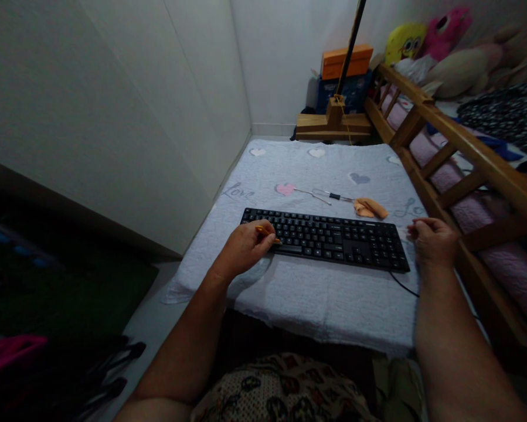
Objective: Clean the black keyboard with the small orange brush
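A black keyboard (320, 237) lies flat across the cloth-covered table, its cable running off at the lower right. Over its left part, my left hand (250, 243) is closed around a thin orange stick-like tool (263, 230), whose tip points down at the keys near the space bar. Just past the keyboard's right end rests my right hand (434, 239), fingers curled and pinched together; whether anything is between them I cannot make out. Behind the keyboard lie a folded orange cloth (370, 208) and a thin wire tool with a black grip (334, 196).
A pale blue cloth with hearts (285, 161) covers the table. A wooden bed rail (443, 129) borders the right side and a white panel (157, 105) the left. At the back stand a wooden stand base (311, 124), an orange box (344, 61) and plush toys (448, 35).
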### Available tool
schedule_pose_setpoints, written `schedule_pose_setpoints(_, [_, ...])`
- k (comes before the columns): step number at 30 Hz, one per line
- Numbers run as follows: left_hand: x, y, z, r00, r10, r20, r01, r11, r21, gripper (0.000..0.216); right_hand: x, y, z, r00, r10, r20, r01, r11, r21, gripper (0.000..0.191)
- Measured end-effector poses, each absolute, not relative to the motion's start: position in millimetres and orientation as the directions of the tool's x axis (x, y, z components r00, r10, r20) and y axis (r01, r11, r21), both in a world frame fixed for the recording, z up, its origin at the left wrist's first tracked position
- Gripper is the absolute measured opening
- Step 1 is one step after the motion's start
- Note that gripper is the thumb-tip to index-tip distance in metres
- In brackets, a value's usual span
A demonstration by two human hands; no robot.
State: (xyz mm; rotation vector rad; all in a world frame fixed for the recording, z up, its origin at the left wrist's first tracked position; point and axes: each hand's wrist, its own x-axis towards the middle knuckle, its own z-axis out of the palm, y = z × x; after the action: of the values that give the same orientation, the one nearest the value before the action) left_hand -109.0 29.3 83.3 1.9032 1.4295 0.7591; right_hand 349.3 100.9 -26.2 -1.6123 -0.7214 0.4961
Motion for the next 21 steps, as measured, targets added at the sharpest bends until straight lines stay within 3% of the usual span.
schedule_pose_setpoints(3, [-101.3,29.4,79.7,0.259,0.964,0.063,0.486,-0.187,0.854,0.015,348.0,100.3,-24.5,0.716,0.694,0.076,0.175,-0.072,-0.982,0.017])
schedule_pose_setpoints(7, [-102.3,28.8,76.9,0.191,0.972,0.137,0.456,-0.212,0.865,0.018,346.5,99.5,-22.9,0.719,0.690,0.078,0.181,-0.078,-0.980,0.017])
schedule_pose_setpoints(11, [-122.8,26.0,80.0,0.110,0.980,0.165,0.525,-0.198,0.828,0.023,344.0,99.0,-21.3,0.729,0.683,0.052,0.152,-0.088,-0.984,0.016])
schedule_pose_setpoints(21, [-144.2,14.7,89.7,0.134,0.984,0.115,0.711,-0.176,0.681,0.015,344.0,100.1,-21.9,0.735,0.677,0.046,0.144,-0.088,-0.986,0.015])
